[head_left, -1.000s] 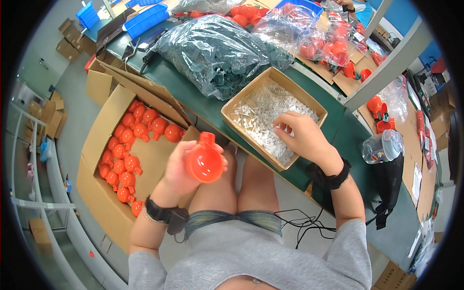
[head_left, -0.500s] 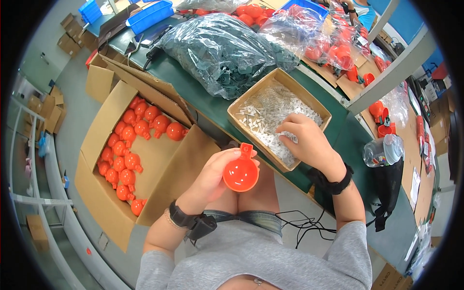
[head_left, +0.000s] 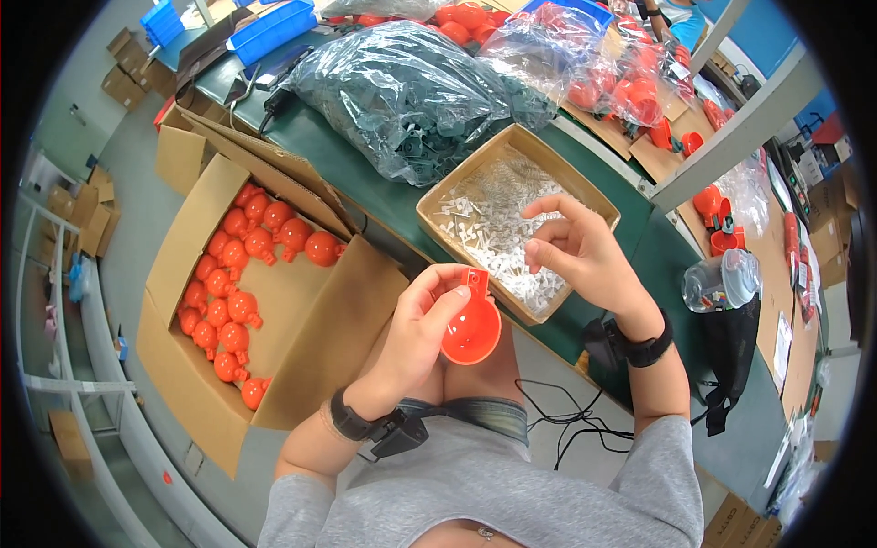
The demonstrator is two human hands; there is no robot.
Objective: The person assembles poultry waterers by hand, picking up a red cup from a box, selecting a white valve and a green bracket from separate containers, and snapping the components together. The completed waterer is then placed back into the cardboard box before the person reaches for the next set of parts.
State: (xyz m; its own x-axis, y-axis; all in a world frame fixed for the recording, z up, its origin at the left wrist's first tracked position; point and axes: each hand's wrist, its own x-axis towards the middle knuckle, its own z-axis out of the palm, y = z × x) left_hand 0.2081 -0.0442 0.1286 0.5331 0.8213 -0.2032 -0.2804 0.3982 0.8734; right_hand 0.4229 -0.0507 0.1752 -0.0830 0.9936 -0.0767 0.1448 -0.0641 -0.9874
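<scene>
My left hand (head_left: 422, 321) grips a small red cup (head_left: 473, 333) with a short tab. Its bowl faces up, and my thumb presses on the tab. Over the cardboard tray (head_left: 429, 224) of small white plastic parts (head_left: 484, 233) and fine springs (head_left: 521, 178) is my right hand (head_left: 577, 251). Its fingers are curled, the index finger lifted from the thumb. Whatever lies between the thumb and the other fingers is too small to make out.
At my left an open carton (head_left: 306, 374) holds several red cups (head_left: 239, 306). Behind the tray lies a clear bag of dark green parts (head_left: 402, 100). A plastic jar (head_left: 722, 281) stands at the right, by a metal post (head_left: 731, 128). Black cables (head_left: 575, 420) hang below the table edge.
My right hand has lifted a little from the white parts, its index finger opening away from the thumb. My left hand has shifted right with the red cup, its thumb now across the tab.
</scene>
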